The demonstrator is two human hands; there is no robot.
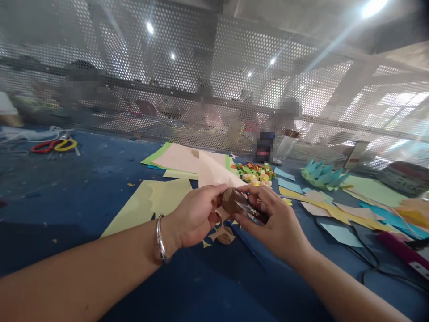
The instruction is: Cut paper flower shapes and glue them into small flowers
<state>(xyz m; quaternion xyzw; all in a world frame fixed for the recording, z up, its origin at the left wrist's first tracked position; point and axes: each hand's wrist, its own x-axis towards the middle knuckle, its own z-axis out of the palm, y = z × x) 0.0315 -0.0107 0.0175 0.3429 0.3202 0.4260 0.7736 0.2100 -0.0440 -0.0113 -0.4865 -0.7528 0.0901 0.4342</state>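
Note:
My left hand, with a silver bangle at the wrist, pinches a sheet of pale pink paper together with a small round brown piece. In my right hand is a pair of scissors, its blades pointing left at the brown piece's edge. Fingers cover the scissors' handles. Below both hands lie paper scraps and another round brown piece. A thin blue stick, perhaps a pen, lies beside them on the blue table.
Yellow paper lies to the left, with red-and-yellow-handled scissors farther off. Small paper flowers are piled behind my hands. To the right are a teal folded-paper piece, coloured strips, a black cable and a magenta device. Perforated panels stand behind.

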